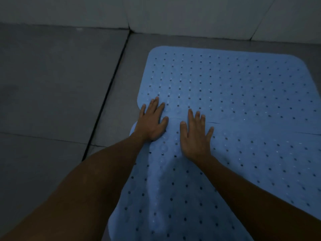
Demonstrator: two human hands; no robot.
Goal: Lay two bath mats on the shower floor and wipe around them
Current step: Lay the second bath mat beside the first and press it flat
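Note:
Two light blue perforated bath mats lie on the grey tiled floor, end to end. The far mat (234, 80) reaches toward the wall; the near mat (173, 192) runs down to the bottom edge and looks slightly rippled. Their seam crosses at about mid-height. My left hand (152, 121) lies flat, fingers spread, on the seam at the mats' left edge. My right hand (195, 135) presses flat with fingers apart just right of it, on the near mat at the seam. Neither hand holds anything.
Grey floor tiles (52, 84) with a dark grout line (107, 94) spread to the left of the mats. A pale tiled wall (173, 13) runs along the back, close to the far mat's edge. The light is dim.

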